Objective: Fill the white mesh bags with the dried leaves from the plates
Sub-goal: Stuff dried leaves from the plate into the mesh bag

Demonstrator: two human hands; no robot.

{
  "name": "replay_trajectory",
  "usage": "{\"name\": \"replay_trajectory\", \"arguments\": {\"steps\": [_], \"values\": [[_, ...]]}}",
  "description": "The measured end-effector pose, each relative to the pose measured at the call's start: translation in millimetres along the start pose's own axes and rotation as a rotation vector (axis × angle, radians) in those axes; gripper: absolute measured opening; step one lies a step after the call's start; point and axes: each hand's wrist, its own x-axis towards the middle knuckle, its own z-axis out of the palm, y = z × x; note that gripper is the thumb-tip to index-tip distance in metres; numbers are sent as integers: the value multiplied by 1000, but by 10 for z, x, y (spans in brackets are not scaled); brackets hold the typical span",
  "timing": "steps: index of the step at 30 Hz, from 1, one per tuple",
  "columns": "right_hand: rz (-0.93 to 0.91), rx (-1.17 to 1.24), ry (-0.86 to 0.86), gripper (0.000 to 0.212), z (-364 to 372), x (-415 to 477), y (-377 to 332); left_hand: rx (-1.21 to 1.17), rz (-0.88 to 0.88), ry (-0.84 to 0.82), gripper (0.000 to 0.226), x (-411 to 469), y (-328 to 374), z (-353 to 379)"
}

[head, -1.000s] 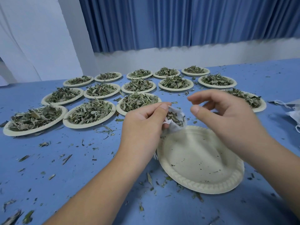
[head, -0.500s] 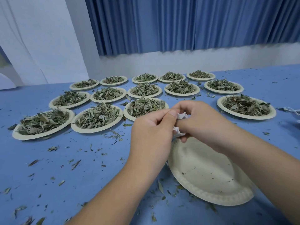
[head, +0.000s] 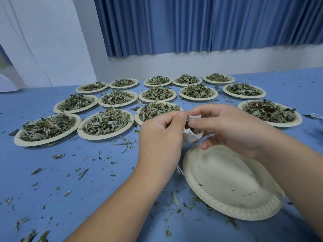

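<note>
A small white mesh bag [head: 191,137] is held in the air just above the far left rim of a round cream paper plate [head: 227,175] that carries only a few green crumbs. The left hand [head: 160,135] pinches the bag's upper edge between thumb and curled forefinger. The right hand [head: 232,130] pinches the opposite side of the bag's mouth with thumb and forefinger, its other fingers curled beneath. A dark scrap of leaf shows at the mouth between the two thumbs; how full the bag is cannot be told. Thin white threads [head: 179,170] hang below the left hand, beside the plate's left rim.

Beyond that plate, to its far side and far left, stand rows of matching heaped paper plates [head: 104,137], each piled with grey-green dried leaves [head: 106,122]; one more sits to the far right. All rest on a blue table cover [head: 104,193] strewn with loose leaf scraps [head: 82,173], thickest to the plate's left and along its near rim. Behind the table hangs a blue pleated curtain [head: 192,23], with a white draped sheet [head: 43,41] at the far left.
</note>
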Motion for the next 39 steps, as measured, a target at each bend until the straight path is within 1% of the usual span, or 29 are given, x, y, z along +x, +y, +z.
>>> {"name": "replay_trajectory", "arguments": {"steps": [3, 8, 11, 14, 17, 20, 23, 24, 26, 28, 31, 33, 34, 36, 37, 39], "values": [[11, -4, 11, 9, 27, -10, 9, 0, 1, -14, 30, -16, 4, 16], [9, -150, 137, 25, 152, 21, 60, -10, -27, -56, 30, -61, 13, 74], [-5, -245, 179, 27, 179, 34, 77, -17, -51, -65, 28, -74, 10, 86], [-9, -224, 131, 21, 121, -4, 30, -29, -70, -45, 33, -56, 27, 61], [-11, -108, -4, 29, -24, -76, -47, -78, -88, -18, 41, -30, 49, 31], [-11, -33, -39, 30, -82, -109, -98, -44, -55, -8, 37, -33, 52, 30], [-41, -130, 9, 13, 0, -100, -56, 6, -4, -29, 32, -51, 50, 45], [-63, -166, 28, 12, 39, -92, -37, 12, 4, -38, 31, -54, 48, 50], [-103, -203, 84, 24, 109, -71, -3, 16, 15, -53, 32, -57, 41, 62], [-117, -227, 137, 30, 153, -36, 26, 10, 28, -77, 31, -72, 36, 83], [-119, -280, 202, 31, 204, 44, 107, -9, 30, -105, 33, -95, 29, 110], [-112, -281, 224, 28, 214, 61, 126, -32, 23, -97, 34, -84, 33, 97], [-99, -247, 205, 25, 202, 51, 117, -38, 25, -85, 33, -75, 39, 82], [-54, -82, 69, 14, 140, 11, 83, -41, 42, -60, 34, -62, 56, 54], [-29, 7, -24, 14, 99, -9, 73, -46, 52, -49, 35, -62, 65, 47], [-11, 92, -151, 30, 41, -31, 68, -57, 65, -27, 35, -72, 79, 43]]}}
